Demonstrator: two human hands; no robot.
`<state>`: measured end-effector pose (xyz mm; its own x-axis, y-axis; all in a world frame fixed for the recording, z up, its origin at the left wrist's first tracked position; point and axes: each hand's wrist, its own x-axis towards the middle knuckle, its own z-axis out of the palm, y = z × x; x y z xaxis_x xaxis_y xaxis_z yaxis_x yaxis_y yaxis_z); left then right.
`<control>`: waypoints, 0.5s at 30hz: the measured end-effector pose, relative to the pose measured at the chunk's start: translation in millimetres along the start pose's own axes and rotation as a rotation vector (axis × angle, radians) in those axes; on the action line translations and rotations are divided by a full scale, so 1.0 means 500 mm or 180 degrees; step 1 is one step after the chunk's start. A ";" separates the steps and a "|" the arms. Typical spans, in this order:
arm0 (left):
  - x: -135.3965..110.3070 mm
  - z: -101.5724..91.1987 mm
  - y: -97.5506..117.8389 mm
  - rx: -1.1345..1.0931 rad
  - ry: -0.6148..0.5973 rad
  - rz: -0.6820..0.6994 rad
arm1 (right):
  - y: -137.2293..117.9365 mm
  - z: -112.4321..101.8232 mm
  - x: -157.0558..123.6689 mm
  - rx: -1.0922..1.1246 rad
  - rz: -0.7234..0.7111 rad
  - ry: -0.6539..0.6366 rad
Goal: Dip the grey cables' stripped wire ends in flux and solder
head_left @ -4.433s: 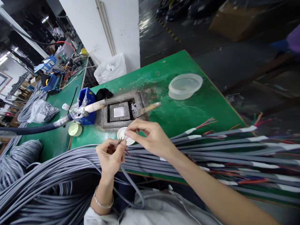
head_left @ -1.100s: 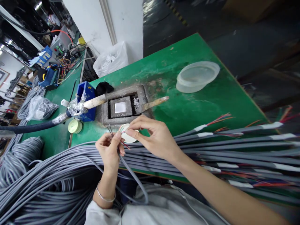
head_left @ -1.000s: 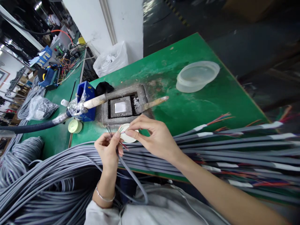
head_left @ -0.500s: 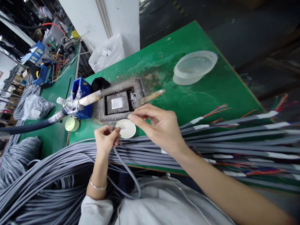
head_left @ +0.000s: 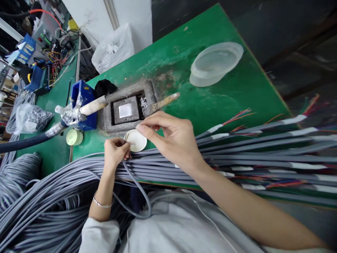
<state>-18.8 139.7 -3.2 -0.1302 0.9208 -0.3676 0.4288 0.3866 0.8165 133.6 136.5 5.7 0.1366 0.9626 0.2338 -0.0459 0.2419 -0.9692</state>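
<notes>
My left hand is closed round the end of a grey cable that loops down toward my lap. Thin coloured wires stick out of its stripped end over a small white round dish. My right hand pinches one of those thin wires between thumb and forefinger, just above the dish. Both hands hover at the near edge of the green table, over a thick bundle of grey cables.
A grey solder pot with a wooden-handled tool sits just behind the dish. A dark hose with foil-wrapped nozzle, a blue bin, a green tape roll and a clear plastic lid lie around. Coiled grey cables fill the left.
The view has tilted downward, so everything sits higher in frame. My left hand lowered the wire ends toward the white dish, and my right hand pulled one thin wire out to the side.
</notes>
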 end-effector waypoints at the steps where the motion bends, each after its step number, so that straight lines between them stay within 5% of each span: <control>1: 0.000 0.000 0.000 0.0026 -0.0006 -0.0015 | 0.000 0.000 0.000 -0.0012 -0.0003 -0.0001; 9: 0.019 -0.029 0.031 0.0040 0.0179 0.0295 | -0.001 -0.004 -0.003 -0.0095 -0.0094 0.0274; 15: 0.110 -0.050 0.094 0.0806 0.0293 0.0917 | -0.004 -0.007 -0.001 -0.0173 -0.0046 0.0464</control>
<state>-28.5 209.5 26.1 -0.0471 0.9950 -0.0885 0.6649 0.0973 0.7406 137.2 135.2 7.3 0.2794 0.9303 0.2378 0.0102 0.2448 -0.9695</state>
